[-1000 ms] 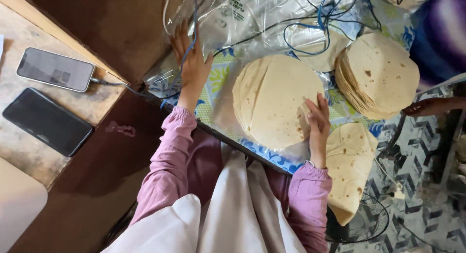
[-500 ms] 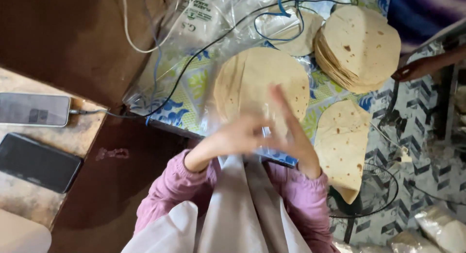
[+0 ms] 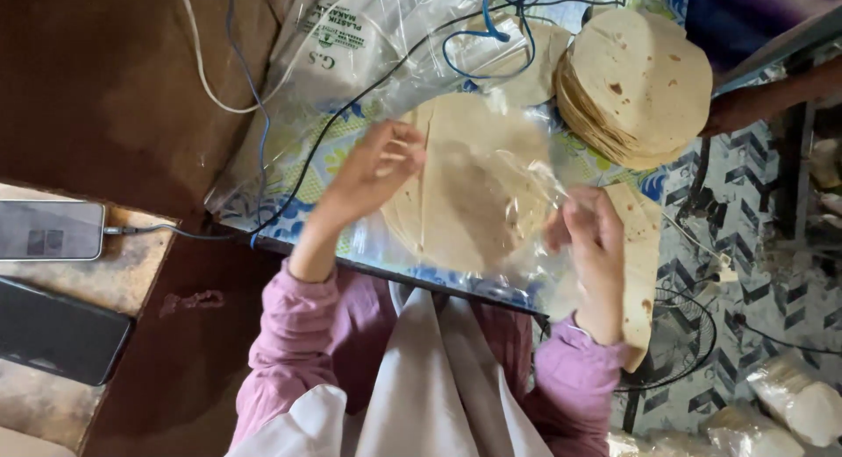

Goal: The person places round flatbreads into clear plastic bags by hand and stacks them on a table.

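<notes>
Flatbreads (image 3: 474, 189) sit stacked on the tabletop (image 3: 351, 146) under a clear plastic bag (image 3: 513, 216) that both hands stretch over them. Left hand (image 3: 373, 172) pinches the film's near-left edge; right hand (image 3: 592, 233) is closed on its right side. Pulled unevenly, I'd say, the thin film could tear, or drag the top rounds askew.

Glossy clear plastic bag (image 3: 517, 203); matt floury flatbreads (image 3: 645, 80); glossy phone (image 3: 53, 330)
</notes>
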